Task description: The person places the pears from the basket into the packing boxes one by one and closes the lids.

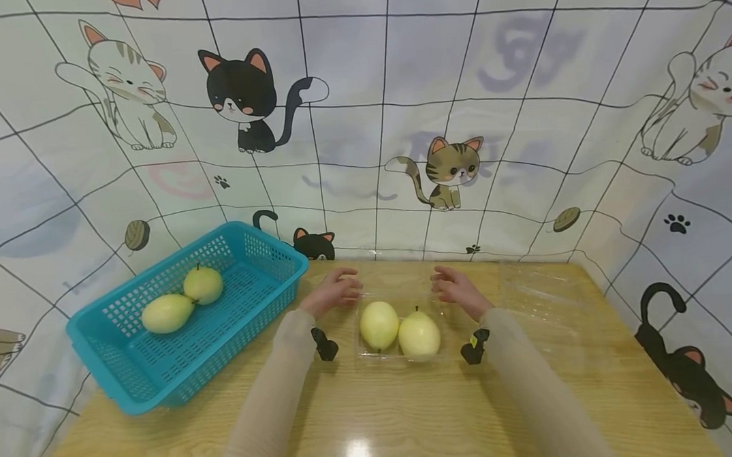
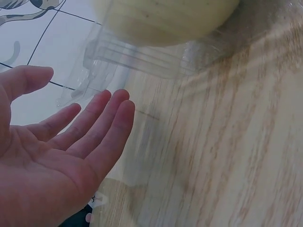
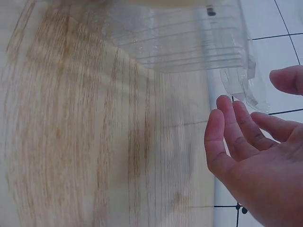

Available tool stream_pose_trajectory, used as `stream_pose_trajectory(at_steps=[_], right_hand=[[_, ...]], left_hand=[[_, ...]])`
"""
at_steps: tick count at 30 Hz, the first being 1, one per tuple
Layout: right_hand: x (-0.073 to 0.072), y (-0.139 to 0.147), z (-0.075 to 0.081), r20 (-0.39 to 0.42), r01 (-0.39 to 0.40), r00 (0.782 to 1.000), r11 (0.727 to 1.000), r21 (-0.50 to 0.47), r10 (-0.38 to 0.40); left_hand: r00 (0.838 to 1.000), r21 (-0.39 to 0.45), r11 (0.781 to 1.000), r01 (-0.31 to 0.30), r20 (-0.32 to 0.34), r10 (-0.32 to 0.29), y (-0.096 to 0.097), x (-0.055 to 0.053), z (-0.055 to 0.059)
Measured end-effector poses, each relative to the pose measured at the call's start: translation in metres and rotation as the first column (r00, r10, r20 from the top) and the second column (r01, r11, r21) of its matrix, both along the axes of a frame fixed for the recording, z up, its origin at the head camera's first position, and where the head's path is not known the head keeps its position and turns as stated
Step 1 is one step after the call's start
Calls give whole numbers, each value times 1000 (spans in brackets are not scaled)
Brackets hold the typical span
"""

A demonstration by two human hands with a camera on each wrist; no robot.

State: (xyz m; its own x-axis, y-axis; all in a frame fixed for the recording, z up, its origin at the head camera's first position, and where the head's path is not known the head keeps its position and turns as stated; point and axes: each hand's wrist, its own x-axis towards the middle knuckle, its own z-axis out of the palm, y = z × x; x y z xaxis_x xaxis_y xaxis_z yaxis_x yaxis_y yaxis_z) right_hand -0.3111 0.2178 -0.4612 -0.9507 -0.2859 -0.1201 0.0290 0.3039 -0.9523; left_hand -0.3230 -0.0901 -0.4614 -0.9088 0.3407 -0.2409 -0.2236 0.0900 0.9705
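The left hand (image 1: 333,290) is open, with the fingers a little bent and spread from the thumb, and it has hold of nothing. The right hand (image 1: 461,289) has nearly the same form, loosely bent, with nothing in its grasp. Both are near the far corners of a clear plastic box (image 3: 184,47), one at each side; whether any fingertip touches the plastic, I cannot tell. In this box, between the two forearms, two pale yellow pears lie side by side: the left pear (image 1: 379,325) and the right pear (image 1: 419,335), whose stem points upward. On each wrist sits a small black device (image 1: 326,345), below light sleeves (image 1: 269,396). All this is over a wooden table (image 1: 362,419). Farther to the left stands a blue basket (image 1: 236,289) with perforated walls, holding two more pears (image 1: 168,313), near each other. To the right lies some clear plastic (image 1: 541,309), its shape difficult to see. Behind hangs a white cloth (image 1: 350,154) with cats and black lines.
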Motion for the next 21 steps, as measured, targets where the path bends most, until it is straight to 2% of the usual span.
stream_pose_trajectory(at_steps=[8, 21], right_hand=[[4, 2, 3, -24, -4, 1000, 999, -41, 3], [11, 1, 14, -77, 17, 997, 1000, 25, -15]], left_hand=[[999, -35, 999, 26, -36, -28, -3, 0, 2], [997, -53, 997, 51, -52, -53, -5, -1, 8]])
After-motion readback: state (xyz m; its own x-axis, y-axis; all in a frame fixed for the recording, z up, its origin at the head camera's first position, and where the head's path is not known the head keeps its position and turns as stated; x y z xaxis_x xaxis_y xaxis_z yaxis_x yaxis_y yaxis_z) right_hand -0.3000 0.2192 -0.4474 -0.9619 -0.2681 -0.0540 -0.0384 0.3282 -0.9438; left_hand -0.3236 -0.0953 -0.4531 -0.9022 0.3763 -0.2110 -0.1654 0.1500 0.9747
